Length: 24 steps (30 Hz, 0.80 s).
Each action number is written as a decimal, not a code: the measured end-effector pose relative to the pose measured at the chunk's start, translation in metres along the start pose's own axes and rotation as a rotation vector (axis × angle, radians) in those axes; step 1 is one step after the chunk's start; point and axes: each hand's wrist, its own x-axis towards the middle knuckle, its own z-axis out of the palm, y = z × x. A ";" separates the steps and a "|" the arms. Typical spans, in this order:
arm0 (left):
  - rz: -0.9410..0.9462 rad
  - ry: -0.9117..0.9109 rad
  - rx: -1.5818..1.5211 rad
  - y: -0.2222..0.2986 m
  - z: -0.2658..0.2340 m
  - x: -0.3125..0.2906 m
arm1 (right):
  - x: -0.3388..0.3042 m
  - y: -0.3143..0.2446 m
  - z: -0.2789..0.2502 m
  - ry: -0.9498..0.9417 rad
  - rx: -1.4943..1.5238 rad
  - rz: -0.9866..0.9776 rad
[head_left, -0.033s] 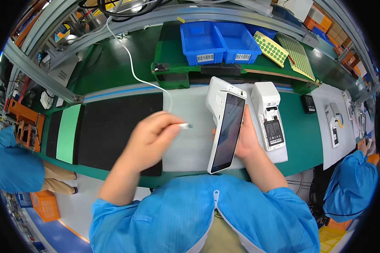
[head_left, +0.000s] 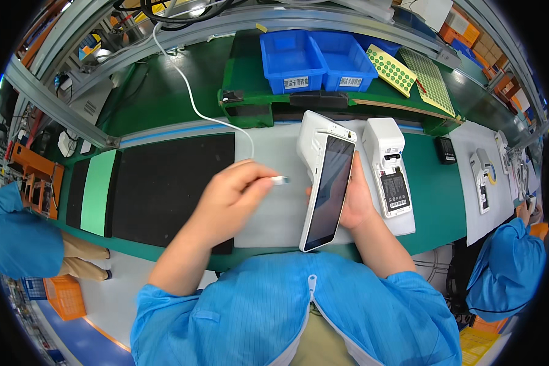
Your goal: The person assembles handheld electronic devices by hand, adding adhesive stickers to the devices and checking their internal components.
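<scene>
My left hand [head_left: 236,196] pinches the plug [head_left: 280,180] of a white cable [head_left: 193,97] that hangs down from the frame above. A small gap lies between the plug and the left side of a white handheld payment terminal [head_left: 328,194]. My right hand [head_left: 358,198] grips that terminal from its right side and from behind, tilted up with its dark screen toward me. To the right, a second white terminal [head_left: 384,139] lies with its back open, showing a black battery [head_left: 394,188] inside.
Two blue bins [head_left: 291,64] stand on the raised green shelf, beside sheets of round green stickers [head_left: 391,70]. A black mat [head_left: 165,189] covers the left of the bench. Farther right are a loose black battery [head_left: 445,150] and another terminal [head_left: 480,177]. Co-workers sit at both sides.
My left hand has moved a little to the right with the cable plug, closer to the terminal's side. The right hand and the terminal have hardly moved.
</scene>
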 end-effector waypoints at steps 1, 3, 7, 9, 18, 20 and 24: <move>0.012 0.034 -0.036 -0.002 0.013 0.005 | -0.001 0.000 -0.003 -0.121 -0.045 0.009; 0.020 0.056 -0.073 -0.006 0.026 0.010 | -0.003 0.003 0.005 -0.009 -0.072 -0.006; -0.041 0.021 -0.073 -0.006 0.031 0.015 | -0.002 0.004 0.007 0.126 -0.095 -0.020; -0.058 0.025 -0.045 -0.005 0.033 0.018 | -0.003 0.002 0.006 0.099 -0.077 -0.022; -0.150 -0.031 0.017 0.002 0.028 0.022 | -0.006 -0.002 0.008 0.136 -0.237 -0.078; -0.141 -0.023 0.096 0.002 0.029 0.022 | -0.007 -0.001 0.013 0.178 -0.372 -0.120; -0.098 0.005 0.115 -0.011 0.036 0.019 | -0.011 0.002 0.017 0.187 -0.468 -0.150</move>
